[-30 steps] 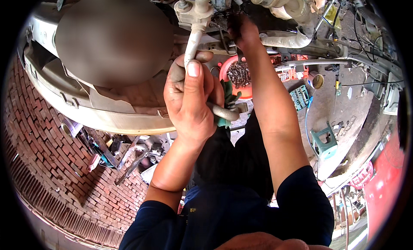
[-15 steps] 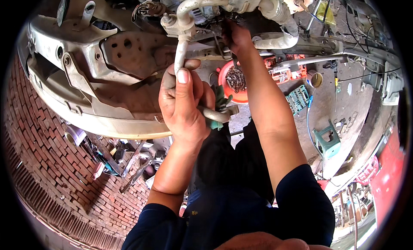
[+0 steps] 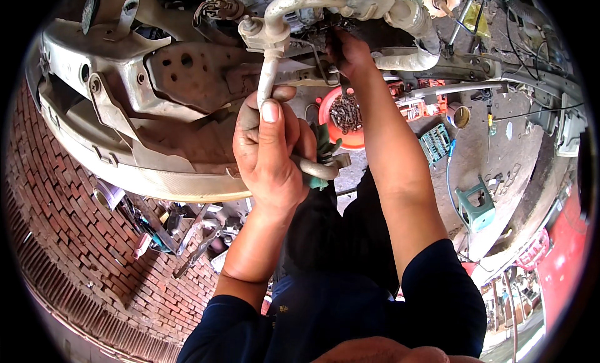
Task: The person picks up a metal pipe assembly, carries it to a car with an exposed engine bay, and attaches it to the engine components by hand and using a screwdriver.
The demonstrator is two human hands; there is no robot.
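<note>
Head view, read as a clock around its middle: from where I stand, red bricks (image 3: 69, 200) pave the ground between eight and nine o'clock. A pale metal panel (image 3: 112, 54), part of a vehicle's dismantled front, fills ten o'clock, with a curved cream beam (image 3: 147, 183) sweeping beneath it at nine. Loose parts (image 3: 206, 238) lie jumbled on the bricks toward eight.

Just off centre, toward ten, the left hand (image 3: 272, 150) is closed around a pale pipe (image 3: 268, 75), its thumb laid along the metal. The pipe climbs from the fist toward twelve, through a bolted clamp (image 3: 262, 37), and bends over to the right. A curved metal end (image 3: 319, 169) juts out at the fist's four o'clock; the fingers hide whether the two join. Some green cloth (image 3: 324, 144) shows just beside it.

At one o'clock the right hand (image 3: 350, 55) reaches in among dark, shadowed parts; its fingers are hidden, so I cannot tell whether it grips anything. Below it, partly behind the forearm, a red basin (image 3: 351, 140) holds a heap of bolts (image 3: 345, 113). An orange-red case (image 3: 434, 107) lies at two, a teal socket set (image 3: 434, 144) and an open can (image 3: 460, 116) at half past two, and a green stool (image 3: 478, 207) just past three.
</note>
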